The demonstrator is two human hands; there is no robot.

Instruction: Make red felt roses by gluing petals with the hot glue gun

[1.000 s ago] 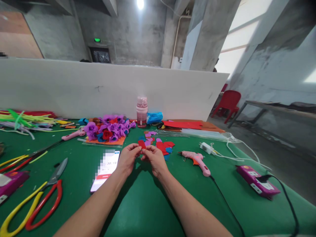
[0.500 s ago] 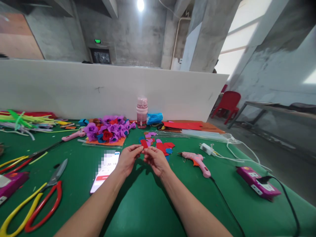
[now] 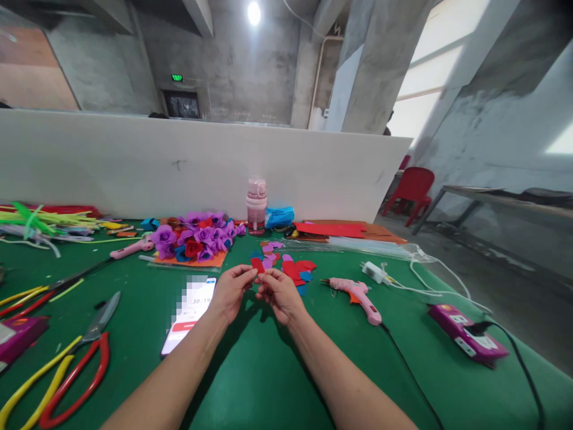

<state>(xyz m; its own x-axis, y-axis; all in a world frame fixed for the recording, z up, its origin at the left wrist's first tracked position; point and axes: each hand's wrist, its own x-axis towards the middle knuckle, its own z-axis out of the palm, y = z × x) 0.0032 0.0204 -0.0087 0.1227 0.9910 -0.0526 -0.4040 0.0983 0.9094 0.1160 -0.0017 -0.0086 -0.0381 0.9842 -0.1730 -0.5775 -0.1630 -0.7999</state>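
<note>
Both hands meet over the middle of the green table, fingertips pinched together. My left hand [image 3: 233, 292] and my right hand [image 3: 280, 294] grip a small red petal-shaped piece [image 3: 256, 265] between thumbs and fingers. Its upper part sticks out above the fingertips; the lower part is hidden by them. Just beyond my hands lie loose cut pieces [image 3: 293, 272] in red, purple, blue and brown. Left of them sits a heap of finished purple, red and blue flowers [image 3: 201, 239]. A pink glue gun [image 3: 356, 292] lies right of my right hand.
A phone showing a timer [image 3: 190, 316] lies beside my left forearm. Large scissors [image 3: 89, 352] with red and yellow handles are at the left. A pink bottle [image 3: 256, 206] stands against the white partition [image 3: 313, 173]. A purple power strip [image 3: 468, 334] and cords are at the right.
The red piece and the fingertips have shifted slightly left, and the piece leans a little more. Both hands still pinch it. The view has tilted very slightly.
</note>
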